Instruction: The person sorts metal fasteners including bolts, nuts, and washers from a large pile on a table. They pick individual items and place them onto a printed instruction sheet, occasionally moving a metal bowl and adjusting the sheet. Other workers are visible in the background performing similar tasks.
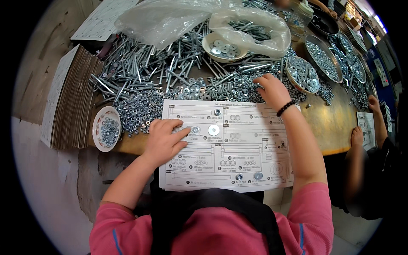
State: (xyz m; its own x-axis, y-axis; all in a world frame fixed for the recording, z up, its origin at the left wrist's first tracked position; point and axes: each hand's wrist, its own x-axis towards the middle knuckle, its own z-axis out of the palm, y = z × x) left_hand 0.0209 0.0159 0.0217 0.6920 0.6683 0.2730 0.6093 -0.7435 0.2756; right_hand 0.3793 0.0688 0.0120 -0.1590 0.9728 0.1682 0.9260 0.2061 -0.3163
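Observation:
A printed sheet (199,148) with line drawings of hardware lies in front of me at the table's edge. My left hand (163,142) rests on its left half, fingers stretched, with the fingertips beside small washers (195,129). Also lying on the paper are a big washer (213,130), a nut (217,112) near the top, and another nut (239,177) with a washer (258,175) low down. Past the sheet's far edge, my right hand (273,91) hovers at the heap of nuts (244,91), its fingers bent and apart; I see nothing in them.
Long bolts (144,63) are heaped at the back under clear plastic bags (170,21). Bowls of washers (302,74) and a pan of nuts (323,55) stand right; a small bowl (106,129) and stacked sheets (72,97) stand left. A co-worker's hands (357,136) are at far right.

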